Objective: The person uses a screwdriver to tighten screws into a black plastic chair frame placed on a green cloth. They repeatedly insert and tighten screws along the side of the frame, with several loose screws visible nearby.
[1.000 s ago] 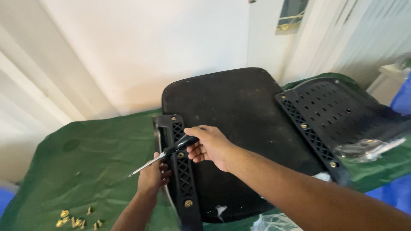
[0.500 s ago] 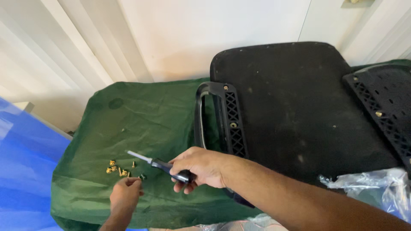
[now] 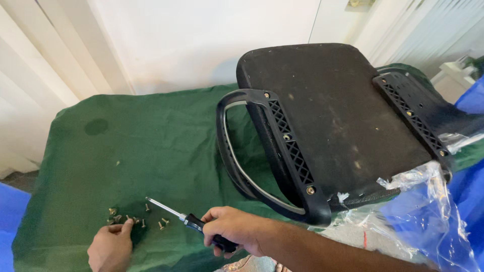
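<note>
1. Screws [image 3: 132,219] lie loose on the green cloth [image 3: 151,146] at 7 o'clock of the armrest [image 3: 275,146]; left hand [image 3: 111,247] fingers open, tips touching them.
2. Right hand [image 3: 234,231] grips the screwdriver [image 3: 189,221]; best kept clear, tip at 10 o'clock.
3. One screw pinched at a time avoids scatter.

We list a green cloth [image 3: 151,146] spread over the tabletop, with a dark stain near its far left corner. On it we find an upturned black chair seat [image 3: 333,116] with two armrests [image 3: 282,146], clear plastic wrap [image 3: 423,201] at its near right edge, and a white wall [image 3: 201,40] behind.
</note>
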